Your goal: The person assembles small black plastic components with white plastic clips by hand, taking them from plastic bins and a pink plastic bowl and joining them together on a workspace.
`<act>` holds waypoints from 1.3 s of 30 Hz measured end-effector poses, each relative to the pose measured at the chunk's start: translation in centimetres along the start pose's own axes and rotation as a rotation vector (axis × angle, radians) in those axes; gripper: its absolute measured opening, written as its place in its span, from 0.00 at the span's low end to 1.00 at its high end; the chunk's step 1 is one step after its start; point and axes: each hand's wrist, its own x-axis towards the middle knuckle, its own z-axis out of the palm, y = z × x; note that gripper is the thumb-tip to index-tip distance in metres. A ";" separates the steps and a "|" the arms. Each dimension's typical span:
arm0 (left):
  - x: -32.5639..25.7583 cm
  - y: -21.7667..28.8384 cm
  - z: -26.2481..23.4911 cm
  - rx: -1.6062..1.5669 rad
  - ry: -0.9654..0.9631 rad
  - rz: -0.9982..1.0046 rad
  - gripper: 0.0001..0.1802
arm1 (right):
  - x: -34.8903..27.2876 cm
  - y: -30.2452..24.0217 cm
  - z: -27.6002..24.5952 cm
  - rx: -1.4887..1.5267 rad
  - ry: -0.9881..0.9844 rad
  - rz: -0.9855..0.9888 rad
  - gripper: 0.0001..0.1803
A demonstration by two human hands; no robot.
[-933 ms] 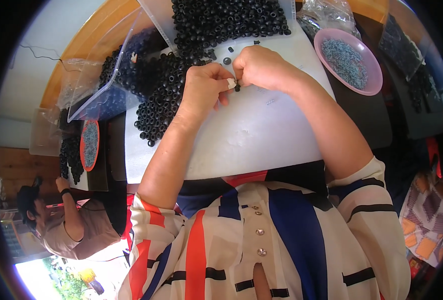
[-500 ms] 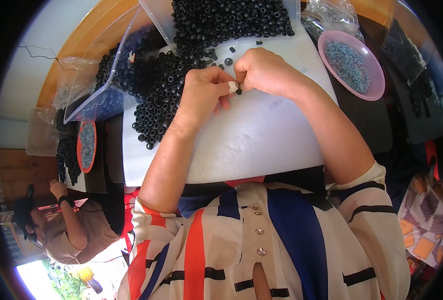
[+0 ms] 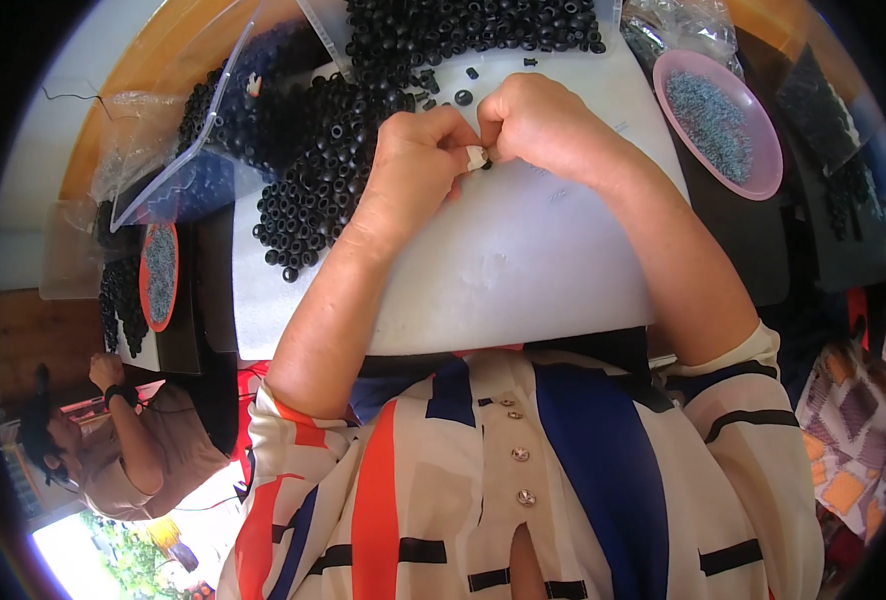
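The left hand (image 3: 418,155) pinched a small black rubber-like piece (image 3: 487,165); just beside, the right hand (image 3: 535,122) was curled, its hold unclear to me. A loosened pinch could drop it.

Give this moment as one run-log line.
left hand: pinching small black part | right hand: fingers curled close by, contents hidden | heaped black rings: left | pink bowl: right

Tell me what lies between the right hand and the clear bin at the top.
In the head view, a few loose black pieces lie on the white mat between the right hand and that bin.
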 end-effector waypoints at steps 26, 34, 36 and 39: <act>0.3 -0.3 -0.2 0.047 -0.035 0.046 0.02 | 0.2 0.9 -0.3 0.192 -0.108 -0.012 0.04; 0.3 -0.1 -0.2 0.050 -0.044 0.033 0.03 | 0.4 0.6 0.7 -0.035 0.021 -0.107 0.06; 0.4 -0.3 -0.1 0.066 -0.040 0.047 0.04 | 0.3 0.3 0.7 -0.030 0.025 -0.087 0.07; 0.6 -0.8 0.2 0.121 -0.014 0.175 0.07 | 0.7 0.1 0.9 -0.046 0.038 -0.046 0.09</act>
